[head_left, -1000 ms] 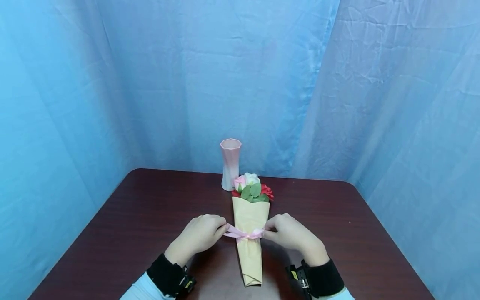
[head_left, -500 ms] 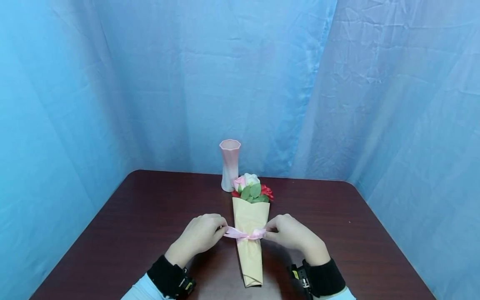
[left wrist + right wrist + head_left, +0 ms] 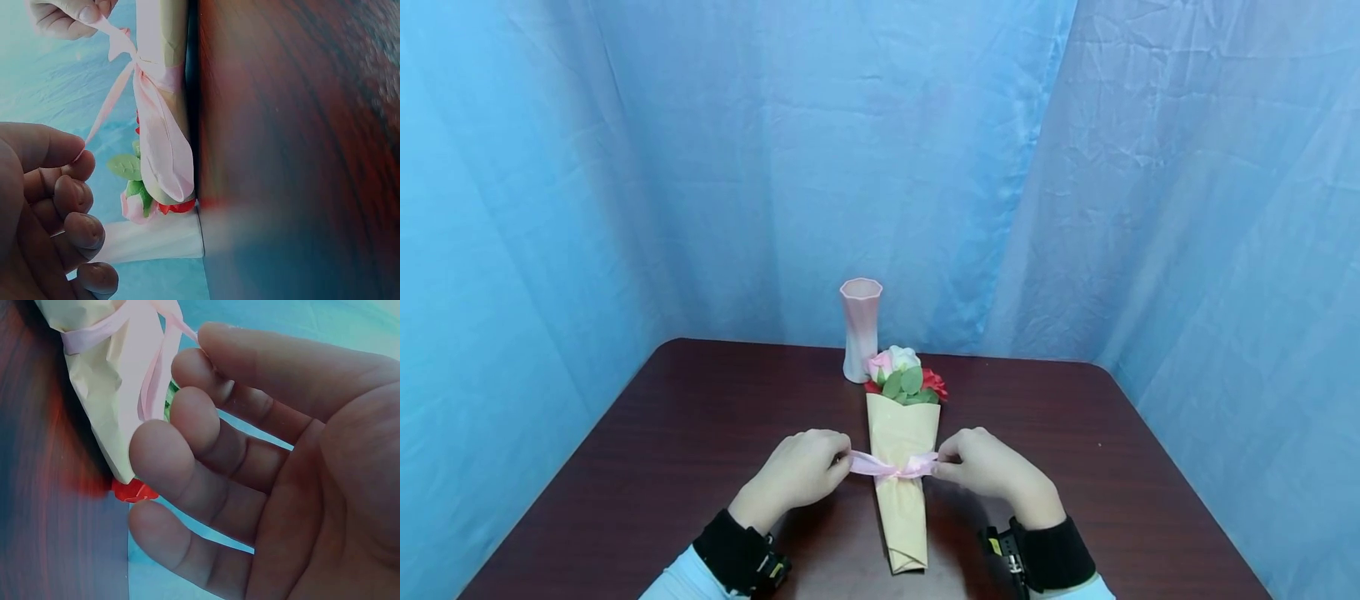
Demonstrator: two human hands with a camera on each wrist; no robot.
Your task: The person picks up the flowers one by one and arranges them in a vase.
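with the ribbon's knot (image 3: 897, 472) as the clock's centre, the left hand (image 3: 801, 467) is at nine, pinching one strand of the pink ribbon (image 3: 867, 464) between thumb and finger. at eleven one pink vase (image 3: 861, 333) stands upright on the one dark table (image 3: 700, 433), beside the flower heads. the bouquet lies in the middle along the twelve-to-six line, its cream paper (image 3: 902, 429) already folded round the stems and its blooms at twelve: one pink rose (image 3: 880, 365), one white rose (image 3: 905, 357) and red ones (image 3: 934, 382) peeping out on both sides, exact number hidden. at three the right hand (image 3: 988, 468) pinches the ribbon's other strand. judging by the single ribbon, already round the paper and knotted, with at least one loop hanging in the left wrist view, the tying seems nearly done; tightening, tidying and letting go of both strands appear left.
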